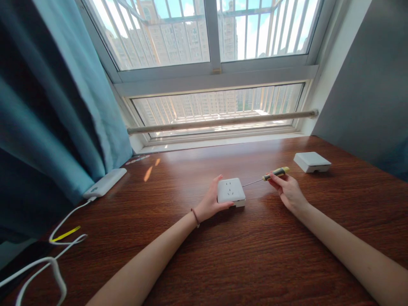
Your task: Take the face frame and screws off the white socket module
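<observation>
A white square wall socket lies face up on the brown wooden table. My left hand grips its left side, thumb along the near edge and fingers over the far edge. My right hand pinches the yellow and black handle of a thin screwdriver. Its metal shaft points left toward the socket's right side, with the tip just short of it. A thin red band circles my left wrist.
A second white box sits at the table's back right. A white power bank with white cables lies at the left by a teal curtain. A window and a rail stand behind the table.
</observation>
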`<state>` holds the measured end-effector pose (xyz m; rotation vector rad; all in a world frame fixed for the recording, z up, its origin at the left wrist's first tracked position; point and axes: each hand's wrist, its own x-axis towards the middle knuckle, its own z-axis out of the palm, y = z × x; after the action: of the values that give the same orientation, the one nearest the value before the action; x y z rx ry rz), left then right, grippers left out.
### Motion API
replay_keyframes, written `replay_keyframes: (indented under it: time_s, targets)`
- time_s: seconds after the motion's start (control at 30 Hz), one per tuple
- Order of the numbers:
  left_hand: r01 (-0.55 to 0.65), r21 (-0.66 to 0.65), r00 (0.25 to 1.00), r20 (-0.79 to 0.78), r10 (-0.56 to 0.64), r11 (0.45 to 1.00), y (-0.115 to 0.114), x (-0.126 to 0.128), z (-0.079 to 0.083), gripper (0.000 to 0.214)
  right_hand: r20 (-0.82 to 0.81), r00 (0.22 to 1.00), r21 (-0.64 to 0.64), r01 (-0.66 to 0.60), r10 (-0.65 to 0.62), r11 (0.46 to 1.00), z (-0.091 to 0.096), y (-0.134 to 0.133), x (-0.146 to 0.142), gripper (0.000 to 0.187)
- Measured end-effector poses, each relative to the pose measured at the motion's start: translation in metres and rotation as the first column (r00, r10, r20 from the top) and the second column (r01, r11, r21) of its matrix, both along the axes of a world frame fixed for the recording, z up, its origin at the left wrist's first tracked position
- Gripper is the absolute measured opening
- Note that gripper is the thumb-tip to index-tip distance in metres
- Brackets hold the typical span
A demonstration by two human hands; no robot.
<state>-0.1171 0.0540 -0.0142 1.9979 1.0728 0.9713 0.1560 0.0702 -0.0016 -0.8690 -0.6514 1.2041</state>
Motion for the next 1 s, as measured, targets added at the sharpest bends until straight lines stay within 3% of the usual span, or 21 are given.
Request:
replay_keyframes:
  time_s: [0.23, 0.57, 0.8, 1.0]
  targets:
    - [-0.02, 0.0, 1.0, 0.019, 0.02, 1.0, -0.001, 0.0, 0.002, 0.089, 0.0, 1.0, -0.046, -0.006, 0.006, 0.999, -0.007, 0.003, 0.002, 0.022]
    - [-0.022, 0.005, 1.0, 0.002, 0.022, 1.0, -0.001, 0.0, 0.004, 0.083, 0.0, 0.998, -0.21, -0.059, 0.06, 0.976, -0.014, 0.003, 0.007, 0.021]
    - [-0.013, -0.006, 1.0, -0.016, 0.013, 1.0, -0.001, 0.001, 0.004, 0.083, -0.042, 0.99, -0.223, -0.144, 0.138, 0.964, -0.012, -0.003, -0.001, 0.017]
    - [-0.021, 0.009, 0.999, -0.044, 0.022, 1.0, -0.002, 0.002, 0.005, 0.085, -0.034, 0.998, -0.214, -0.052, 0.045, 0.975, -0.007, -0.003, 0.002, 0.014]
